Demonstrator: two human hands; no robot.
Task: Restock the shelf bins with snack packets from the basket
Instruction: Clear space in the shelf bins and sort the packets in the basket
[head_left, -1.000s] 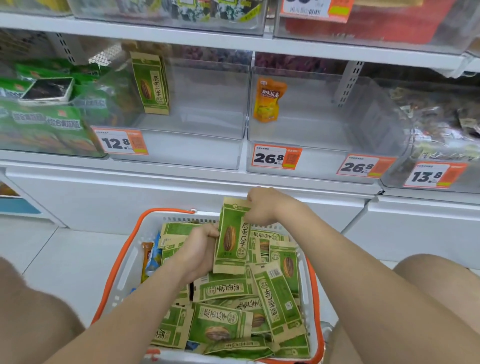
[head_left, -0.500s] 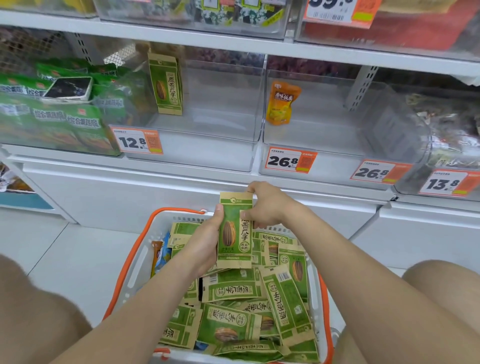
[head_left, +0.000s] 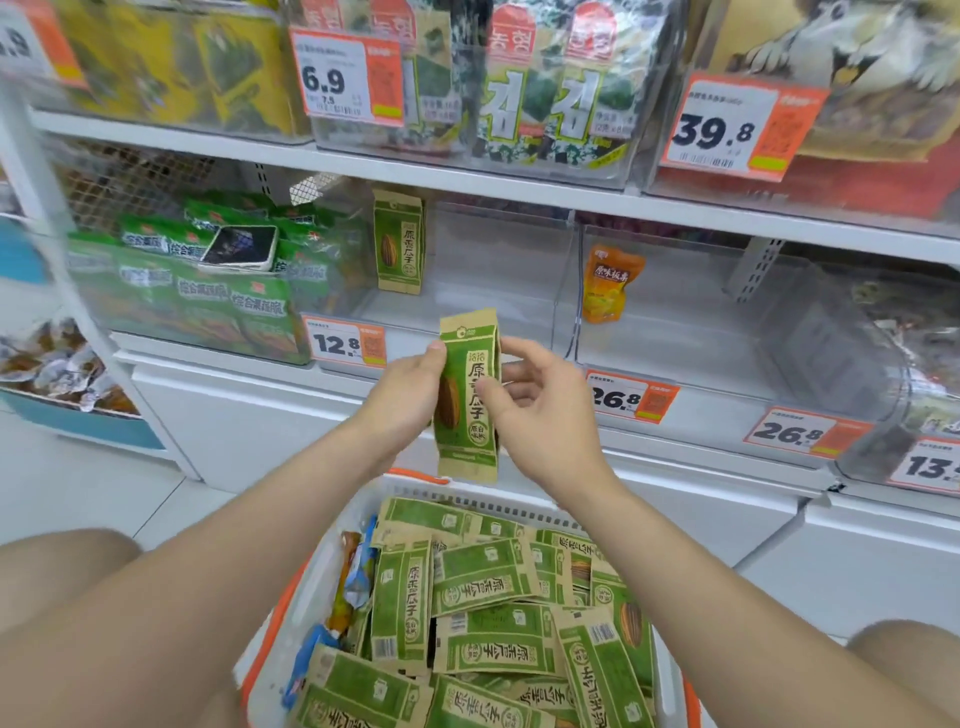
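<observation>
I hold one green and tan seed packet upright in front of the shelf, above the basket. My left hand grips its left edge. My right hand pinches its right side, thumb on the front and fingers behind. Below, the white basket with an orange rim holds several more of the same packets. Straight ahead is a clear shelf bin labelled 12.8, with a single matching packet standing at its back left.
Green bags fill the bin to the left, and a phone lies on top of them. The bin to the right holds one orange pouch. Seaweed packs fill the shelf above. My knees flank the basket.
Both hands have lifted the packet up out of the basket toward the 12.8 bin. The view has tilted up, showing the upper shelf.
</observation>
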